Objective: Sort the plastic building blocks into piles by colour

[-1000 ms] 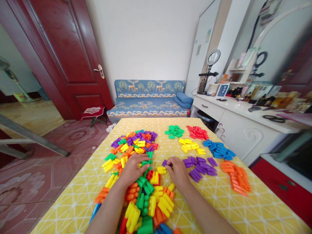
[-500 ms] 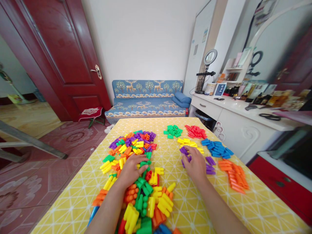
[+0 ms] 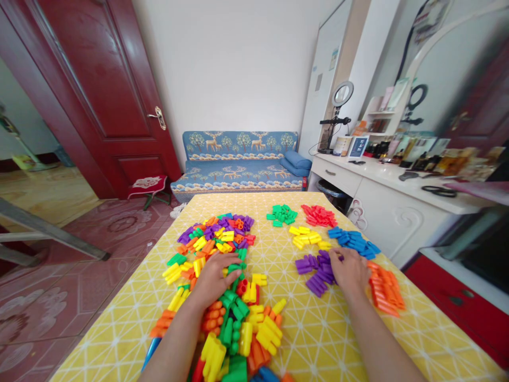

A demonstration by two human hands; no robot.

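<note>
A big mixed pile of coloured plastic blocks (image 3: 222,276) covers the left half of the yellow tablecloth (image 3: 318,339). My left hand (image 3: 217,276) lies on this pile, fingers curled over green and orange blocks; I cannot make out whether it grips one. My right hand (image 3: 350,269) rests palm down at the right end of the purple pile (image 3: 318,268), its fingers bent onto the blocks beside the orange pile (image 3: 385,291). Farther back lie sorted piles of green blocks (image 3: 282,214), red blocks (image 3: 318,215), yellow blocks (image 3: 308,237) and blue blocks (image 3: 352,240).
A white dresser (image 3: 393,207) with bottles and a ring light (image 3: 342,95) stands right of the table. A blue sofa (image 3: 240,162) is against the far wall, a red door (image 3: 99,95) stands open at the left, and a small stool (image 3: 149,185) is beside it.
My right hand has moved rightward from the edge of the mixed pile, carrying a purple block, to the far side of the purple pile. My left hand has stayed on the mixed pile.
</note>
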